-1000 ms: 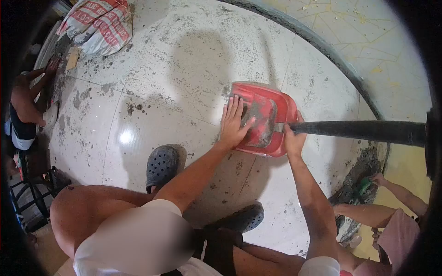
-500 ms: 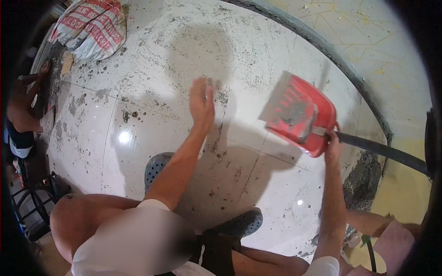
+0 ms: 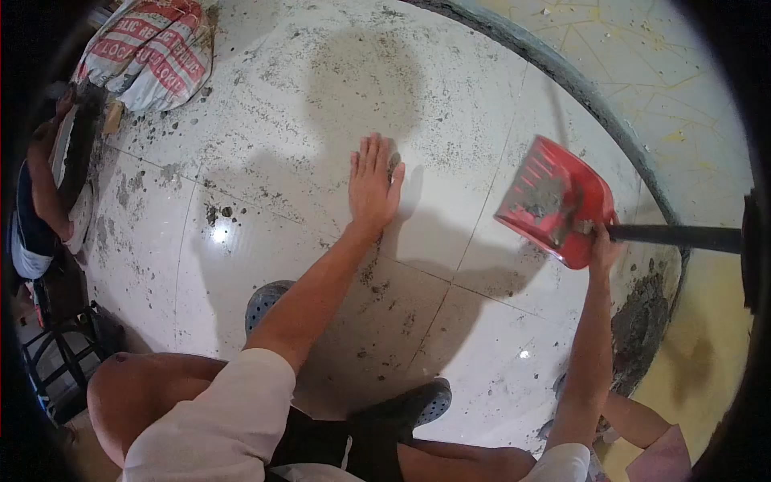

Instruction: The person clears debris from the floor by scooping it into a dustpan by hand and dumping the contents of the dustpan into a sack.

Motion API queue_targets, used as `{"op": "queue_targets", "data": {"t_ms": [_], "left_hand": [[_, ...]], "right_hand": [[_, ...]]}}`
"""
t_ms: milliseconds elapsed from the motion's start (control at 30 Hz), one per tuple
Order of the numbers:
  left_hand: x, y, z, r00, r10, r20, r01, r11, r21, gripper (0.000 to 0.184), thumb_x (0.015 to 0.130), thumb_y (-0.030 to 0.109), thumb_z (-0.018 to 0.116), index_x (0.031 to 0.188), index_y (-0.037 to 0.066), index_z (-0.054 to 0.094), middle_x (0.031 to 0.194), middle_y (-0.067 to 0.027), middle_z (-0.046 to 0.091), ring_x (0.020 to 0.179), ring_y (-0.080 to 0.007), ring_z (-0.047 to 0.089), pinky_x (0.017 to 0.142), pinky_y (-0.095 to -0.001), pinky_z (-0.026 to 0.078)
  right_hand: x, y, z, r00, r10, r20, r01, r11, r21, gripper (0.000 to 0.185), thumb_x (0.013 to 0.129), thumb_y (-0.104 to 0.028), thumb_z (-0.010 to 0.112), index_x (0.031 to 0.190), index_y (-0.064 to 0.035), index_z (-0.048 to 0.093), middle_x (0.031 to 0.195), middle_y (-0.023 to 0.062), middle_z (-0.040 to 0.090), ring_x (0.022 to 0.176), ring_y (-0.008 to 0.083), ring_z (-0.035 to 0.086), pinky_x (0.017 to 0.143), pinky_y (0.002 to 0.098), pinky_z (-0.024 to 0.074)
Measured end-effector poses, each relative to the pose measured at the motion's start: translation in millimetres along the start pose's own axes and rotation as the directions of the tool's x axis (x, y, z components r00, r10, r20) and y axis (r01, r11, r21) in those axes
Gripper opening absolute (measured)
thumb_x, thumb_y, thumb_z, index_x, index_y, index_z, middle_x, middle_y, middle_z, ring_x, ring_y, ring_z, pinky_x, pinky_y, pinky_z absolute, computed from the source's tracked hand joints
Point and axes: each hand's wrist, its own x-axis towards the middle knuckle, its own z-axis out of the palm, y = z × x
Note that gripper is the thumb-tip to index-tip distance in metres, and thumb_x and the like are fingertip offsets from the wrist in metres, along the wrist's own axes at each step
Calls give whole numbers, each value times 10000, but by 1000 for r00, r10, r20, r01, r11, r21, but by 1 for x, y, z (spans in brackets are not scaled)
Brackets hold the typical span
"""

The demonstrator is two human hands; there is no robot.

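Note:
A red dustpan (image 3: pixel 585 210) with grey wet mortar in its scoop is at the right, its black handle running off to the right edge. My right hand (image 3: pixel 604 243) grips it where the handle meets the pan. My left hand (image 3: pixel 373 186) is spread, palm down, over the speckled white tile floor (image 3: pixel 450 201), left of the dustpan and apart from it. A small grey lump shows by its fingers; whether the hand touches the floor I cannot tell.
A white and red sack (image 3: pixel 148 52) lies at the upper left. Below it a person (image 3: pixel 48 185) crouches by a black metal frame (image 3: pixel 64 353). Dark mortar (image 3: pixel 642 321) lies along the right edge, near another person's arm (image 3: pixel 638 419). A raised rim curves across the upper right.
My left hand has left the dustpan and moved left over the floor. The dustpan, in my right hand, has moved right. At the right, the other person's arms have drawn back downward.

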Motion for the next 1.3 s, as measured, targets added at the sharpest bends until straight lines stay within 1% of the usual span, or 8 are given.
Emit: {"op": "queue_targets", "data": {"t_ms": [200, 633, 767, 900, 1100, 1167, 1233, 1300], "left_hand": [[12, 34, 17, 997, -38, 61, 41, 998, -54, 647, 976, 405, 455, 1459, -4, 322, 1535, -184, 294, 1446, -326, 226, 1179, -475, 147], [24, 65, 27, 983, 170, 71, -140, 940, -313, 852, 920, 496, 543, 1494, -29, 196, 1552, -242, 200, 1455, -355, 173, 1184, -464, 136], [12, 95, 25, 955, 180, 235, -40, 865, -501, 796, 925, 472, 547, 1471, -35, 267, 1542, -253, 216, 1452, -338, 194, 1190, -456, 130], [10, 98, -6, 999, 10, 37, 22, 647, -762, 547, 976, 365, 516, 1428, 73, 420, 1472, -176, 406, 1393, -324, 342, 1170, -400, 219], [16, -10, -19, 968, -171, -186, 63, 875, -480, 405, 986, 262, 485, 1304, 15, 526, 1313, -181, 557, 1223, -374, 503, 1051, -428, 372], [13, -25, -27, 984, -153, -91, 108, 918, -381, 450, 987, 279, 461, 1347, 10, 481, 1381, -179, 501, 1312, -355, 426, 1114, -444, 294], [10, -32, -19, 993, 117, -18, -114, 985, 131, 524, 988, 324, 435, 1408, 14, 407, 1475, -171, 397, 1408, -313, 306, 1164, -468, 190], [9, -23, -16, 995, 84, 51, -89, 991, 99, 553, 987, 342, 430, 1428, 14, 375, 1506, -166, 348, 1431, -301, 258, 1172, -477, 162]], "right_hand": [[-35, -31, 102, 981, -132, 144, 147, 984, -100, 568, 786, -2, 676, 1331, 29, 521, 1042, 122, 634, 920, 179, 592, 846, 299, 477], [-114, -96, 176, 969, 1, 245, -7, 1000, 23, 637, 766, 39, 594, 1390, -3, 473, 907, 39, 600, 818, 112, 553, 806, 259, 467], [-128, -102, 169, 963, 99, 250, -124, 989, 84, 618, 773, 21, 581, 1382, -5, 479, 871, 36, 608, 774, 112, 566, 743, 242, 475], [-127, -81, 137, 947, 188, 262, -230, 963, 143, 592, 781, 23, 593, 1363, -2, 490, 928, 63, 627, 804, 132, 585, 748, 268, 488], [-112, -72, 67, 953, 256, 159, -292, 916, 275, 574, 789, -7, 617, 1346, 38, 487, 915, 58, 624, 795, 133, 590, 742, 256, 489], [-102, -65, 61, 976, 199, 87, -215, 948, 234, 579, 793, -11, 613, 1348, 70, 469, 880, 56, 623, 776, 139, 592, 721, 259, 486], [-103, -68, 71, 984, 153, 89, -169, 965, 202, 591, 793, -11, 605, 1352, 98, 448, 853, 60, 618, 767, 129, 585, 701, 257, 475], [-102, -69, 85, 990, -2, 143, -10, 996, 85, 592, 788, -9, 613, 1347, 101, 454, 853, 67, 615, 774, 114, 573, 694, 250, 461]]}}
